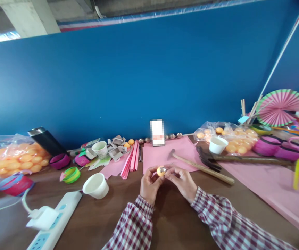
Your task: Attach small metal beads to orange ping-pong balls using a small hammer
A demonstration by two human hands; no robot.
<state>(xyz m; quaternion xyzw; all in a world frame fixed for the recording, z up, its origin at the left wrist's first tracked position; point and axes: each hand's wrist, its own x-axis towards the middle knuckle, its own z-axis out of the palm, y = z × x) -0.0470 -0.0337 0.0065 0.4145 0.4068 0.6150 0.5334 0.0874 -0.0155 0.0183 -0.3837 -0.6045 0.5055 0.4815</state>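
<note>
Near the middle of the brown table, my left hand (150, 184) has its fingers wrapped round a small orange ball (160, 171). My right hand (182, 178) meets it from the right, thumb and fingers pinched on a small shiny silvery piece (163, 169) at the ball's face. Its exact shape is too small to tell. Behind both hands lies pink paper (157, 158). A small hammer (201, 166) with a wooden handle rests partly on that paper, to the right of my right hand.
A white cup (96, 185) and a power strip (63, 217) stand at the left. Bags of orange balls (21, 158) lie at both sides. A black bottle (47, 140) leans far left; a larger hammer (243, 159) lies right. Metal balls (179, 135) line the blue partition (139, 76).
</note>
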